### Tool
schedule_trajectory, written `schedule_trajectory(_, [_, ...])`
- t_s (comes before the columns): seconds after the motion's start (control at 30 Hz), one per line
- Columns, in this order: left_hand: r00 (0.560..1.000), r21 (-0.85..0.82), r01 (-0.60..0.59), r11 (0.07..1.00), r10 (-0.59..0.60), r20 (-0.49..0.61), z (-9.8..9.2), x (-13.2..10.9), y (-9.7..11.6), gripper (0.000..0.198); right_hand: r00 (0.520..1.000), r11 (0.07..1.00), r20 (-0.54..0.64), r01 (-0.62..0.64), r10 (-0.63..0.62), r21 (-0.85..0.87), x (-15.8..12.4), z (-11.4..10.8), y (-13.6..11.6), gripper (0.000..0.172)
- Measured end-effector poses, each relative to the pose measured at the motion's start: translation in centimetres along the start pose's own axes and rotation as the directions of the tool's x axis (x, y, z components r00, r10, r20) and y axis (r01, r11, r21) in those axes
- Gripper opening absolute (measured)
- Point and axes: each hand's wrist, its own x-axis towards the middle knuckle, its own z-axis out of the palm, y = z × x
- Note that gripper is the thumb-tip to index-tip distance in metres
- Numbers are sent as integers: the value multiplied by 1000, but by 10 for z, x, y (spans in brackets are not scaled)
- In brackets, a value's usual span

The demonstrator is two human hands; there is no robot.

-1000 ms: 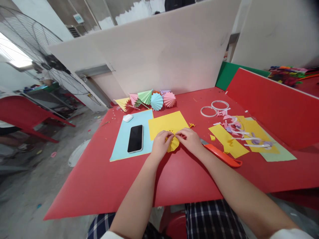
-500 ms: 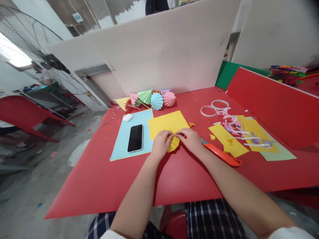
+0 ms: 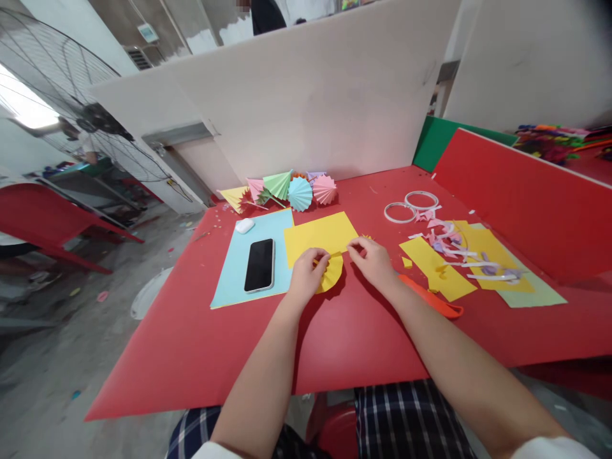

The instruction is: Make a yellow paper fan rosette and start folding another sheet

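Observation:
My left hand [image 3: 308,271] pinches a yellow pleated paper fan [image 3: 331,275], its folds spread out in a half round towards me. To the right, apart from the fan, my right hand [image 3: 371,261] has thumb and fingertips pressed together; whatever may be between them is too small to make out. A yellow paper sheet [image 3: 321,231] lies flat just beyond both hands. Under my right forearm, partly covered, is a cutter knife with an orange handle [image 3: 433,298]. Yellow scraps [image 3: 368,237] lie behind my right hand.
A phone [image 3: 259,266] and a white case [image 3: 245,225] lie on light blue paper [image 3: 229,280] at left. Folded paper fans [image 3: 300,194] stand at the back. Tape rolls [image 3: 400,213], paper strips and yellow sheets [image 3: 442,271] lie at right, before a red board [image 3: 526,204].
My right hand has come away from the fan and moved a little to the right. My left hand still grips the fan, which now shows more of its pleats.

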Motion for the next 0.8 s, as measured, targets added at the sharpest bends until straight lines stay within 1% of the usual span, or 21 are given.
schedule_trajectory(0.1, [998, -67, 64, 996, -64, 3, -1, 0, 3, 16, 1000, 999, -2, 12, -12, 37, 0, 0, 0, 17])
schedule_trajectory(0.17, [998, -78, 70, 995, -70, 3, -1, 0, 4, 16, 999, 998, 27, 29, -30, 64, -1, 1, -2, 17])
schedule_trajectory(0.27, [1000, -51, 27, 998, -27, 2, -1, -1, 5, 15, 995, 996, 76, 55, -60, 70, -4, 3, -6, 15])
schedule_trajectory(0.37, [1000, -7, -20, 1000, 20, 9, 1, -1, 4, 14, 993, 998, 98, 66, -68, 26, -5, 5, -9, 10])
schedule_trajectory(0.53, [997, 74, -75, 994, 74, 16, 2, -2, 4, 13, 991, 998, 122, 55, -52, -28, -7, 6, -10, 7])
schedule_trajectory(0.67, [992, 140, -122, 983, 116, 51, 2, -3, 7, 13, 986, 997, 157, 56, -48, -49, -8, 6, -9, 6])
schedule_trajectory(0.8, [987, 164, -151, 975, 140, 79, 0, -4, 9, 13, 984, 997, 176, 39, -26, -71, -7, 5, -10, 6])
